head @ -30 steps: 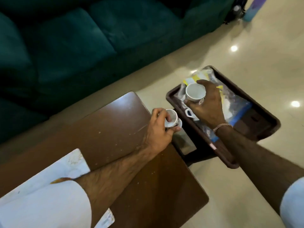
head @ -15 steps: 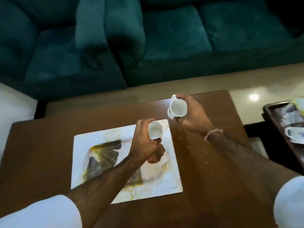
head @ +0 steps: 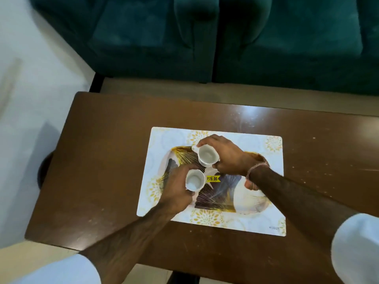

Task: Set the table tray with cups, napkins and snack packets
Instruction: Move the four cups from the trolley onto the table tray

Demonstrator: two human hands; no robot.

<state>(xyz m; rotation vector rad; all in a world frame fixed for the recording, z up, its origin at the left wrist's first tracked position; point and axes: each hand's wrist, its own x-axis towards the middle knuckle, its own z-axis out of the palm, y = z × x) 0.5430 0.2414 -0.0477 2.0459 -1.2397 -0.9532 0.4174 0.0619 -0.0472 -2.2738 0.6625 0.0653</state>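
Observation:
A white placemat (head: 262,203) with gold and dark fan patterns and a yellow price sticker (head: 212,178) lies on the brown wooden table (head: 106,160). My left hand (head: 176,191) grips a small white cup (head: 194,180) over the mat's left centre. My right hand (head: 227,155) holds a second white cup (head: 207,156) just beyond it, mouth up. Both cups sit low over the mat; contact with it cannot be told. The two cups are close together, nearly touching.
A dark green sofa (head: 205,37) runs along the far side of the table. White floor (head: 30,89) shows at the left, with a dark round object (head: 44,169) beside the table's left edge. The brown serving tray is out of view.
My view swung from the brown tray at the right to the table. Both hands carried the cups leftward and lowered them over the placemat's middle.

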